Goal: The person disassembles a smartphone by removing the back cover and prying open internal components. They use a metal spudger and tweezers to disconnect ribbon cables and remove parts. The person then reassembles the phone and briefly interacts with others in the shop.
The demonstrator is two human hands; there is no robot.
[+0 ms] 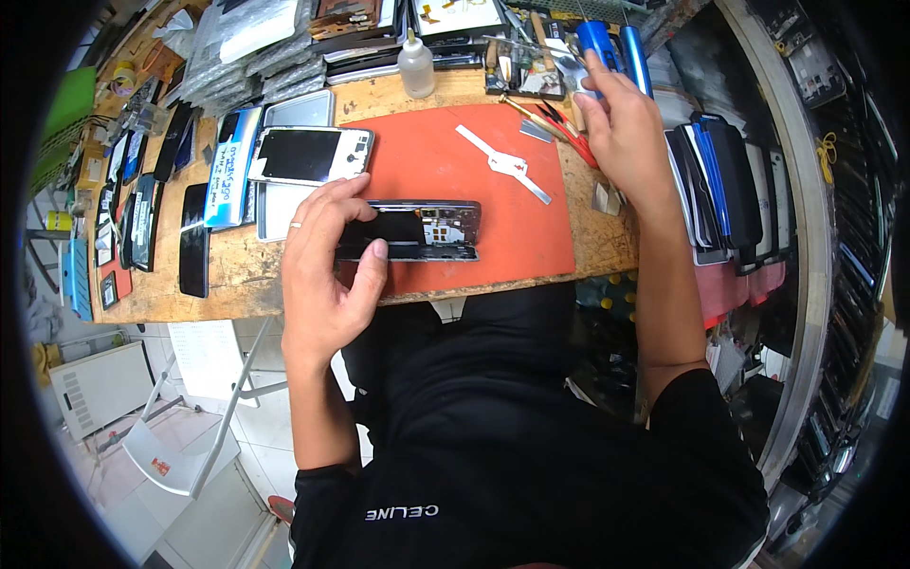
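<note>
An opened smartphone [450, 228], its inner circuit parts exposed, is tilted up at the near part of the orange-red mat [531, 242]. My left hand [327, 256] grips its left end, thumb along the near edge and fingers over the far side. My right hand [621, 133] reaches to the back right, thumb and forefinger apart, beside a blue cylindrical tool [597, 43] and a shiny metal piece [571, 71]. Whether its fingertips touch either is hard to see. On the mat lies a thin white tool [507, 164] with a metal-looking end.
Left of the mat lie a white-framed phone [311, 155], a blue-white box [232, 171] and a dark phone [193, 237]. Red-handled pliers [578, 142] rest by my right hand. A clear bottle [415, 66] stands at the back. Phone covers [720, 190] are stacked at the right.
</note>
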